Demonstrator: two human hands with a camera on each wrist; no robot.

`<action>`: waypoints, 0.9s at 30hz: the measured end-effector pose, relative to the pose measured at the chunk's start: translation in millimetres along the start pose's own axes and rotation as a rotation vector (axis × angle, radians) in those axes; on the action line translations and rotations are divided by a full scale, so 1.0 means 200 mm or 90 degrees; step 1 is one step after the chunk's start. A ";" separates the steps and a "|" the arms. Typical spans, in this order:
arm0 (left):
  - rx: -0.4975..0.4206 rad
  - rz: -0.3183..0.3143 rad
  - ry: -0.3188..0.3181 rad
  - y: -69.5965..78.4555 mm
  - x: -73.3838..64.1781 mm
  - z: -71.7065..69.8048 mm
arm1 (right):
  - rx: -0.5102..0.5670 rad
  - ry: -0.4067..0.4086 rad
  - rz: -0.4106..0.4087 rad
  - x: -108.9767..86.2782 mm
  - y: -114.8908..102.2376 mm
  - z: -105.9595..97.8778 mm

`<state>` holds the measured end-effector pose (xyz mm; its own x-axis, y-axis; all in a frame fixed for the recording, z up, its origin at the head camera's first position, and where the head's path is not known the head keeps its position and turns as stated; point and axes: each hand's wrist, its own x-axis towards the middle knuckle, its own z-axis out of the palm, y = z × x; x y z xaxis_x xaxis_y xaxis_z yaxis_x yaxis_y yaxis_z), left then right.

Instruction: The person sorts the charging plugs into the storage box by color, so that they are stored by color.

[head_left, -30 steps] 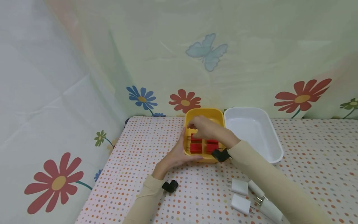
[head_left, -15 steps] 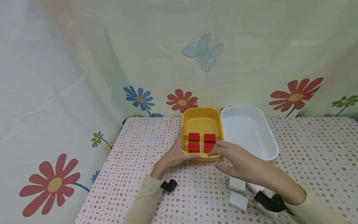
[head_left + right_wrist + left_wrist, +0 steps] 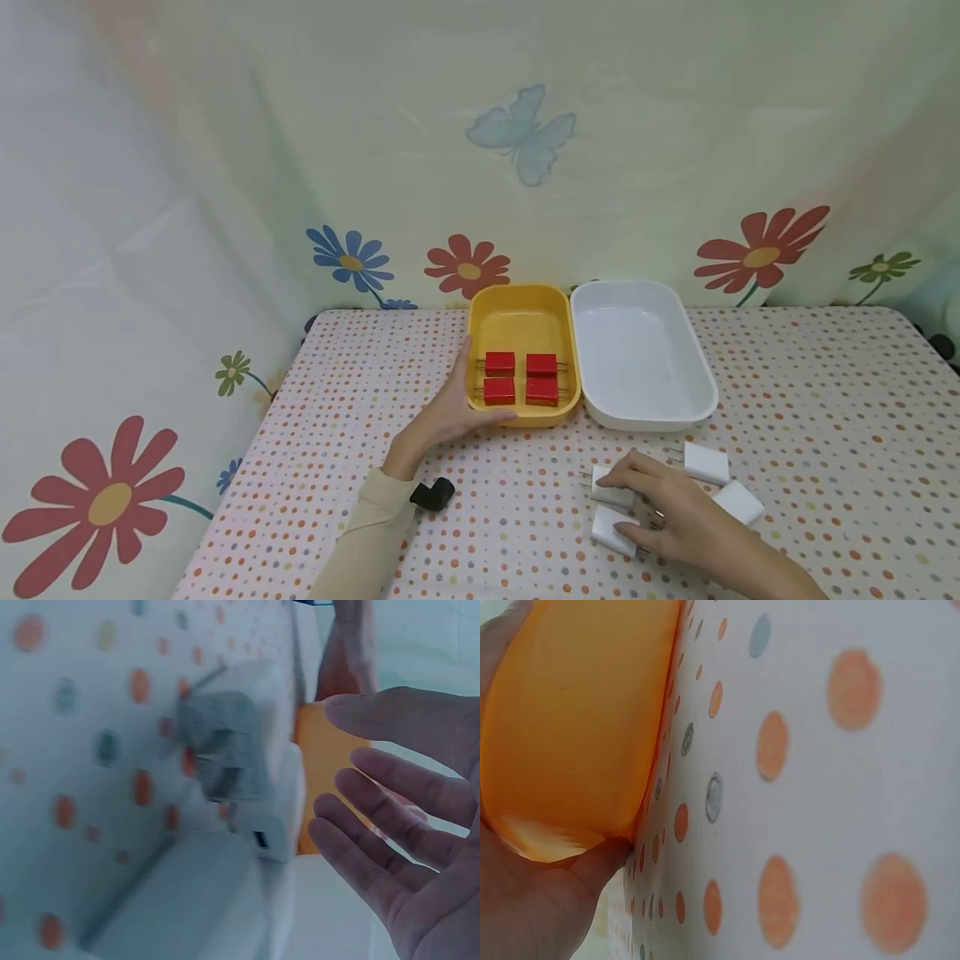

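Note:
My left hand [image 3: 450, 412] holds the near left corner of a yellow tray [image 3: 521, 325], with fingers along its side and thumb along the front. In the left wrist view the thumb presses the tray's orange-looking wall [image 3: 585, 712]. Several red plug adapters [image 3: 499, 363] lie in its near half in two columns, prongs pointing outward. My right hand [image 3: 675, 508] is spread over white plug adapters on the table, fingertips at one adapter [image 3: 604, 492] and thumb at another [image 3: 611, 533]. The right wrist view shows nothing between its fingers, with a blurred white adapter [image 3: 225, 742] close by.
A white tray [image 3: 637, 358] stands against the yellow tray's right side. Another white adapter [image 3: 707, 463] lies just in front of it, with one more [image 3: 741, 501] beyond my right hand. A printed curtain [image 3: 645, 167] hangs behind the dotted tablecloth [image 3: 810, 400].
My right hand has left the yellow tray and come down right to the white adapters, uncovering the red ones. Two white adapters have shifted right and away from me. The left hand keeps its hold.

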<state>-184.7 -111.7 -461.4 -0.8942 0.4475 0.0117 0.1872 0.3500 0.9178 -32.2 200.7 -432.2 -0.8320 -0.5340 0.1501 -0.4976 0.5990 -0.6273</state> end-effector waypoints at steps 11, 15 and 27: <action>-0.005 0.003 -0.011 0.00 0.00 0.00 | 0.026 -0.070 0.102 -0.07 0.02 0.10; -0.019 0.027 -0.011 0.00 0.00 -0.01 | 0.020 -0.051 0.078 -0.07 0.02 0.12; -0.024 0.038 -0.011 -0.01 0.00 -0.01 | 0.007 -0.047 0.139 -0.06 -0.01 0.17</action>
<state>-186.2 -113.0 -462.7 -0.8749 0.4805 0.0611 0.2245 0.2905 0.9302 -13.7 186.6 -458.5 -0.8989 -0.4356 -0.0464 -0.3051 0.6986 -0.6472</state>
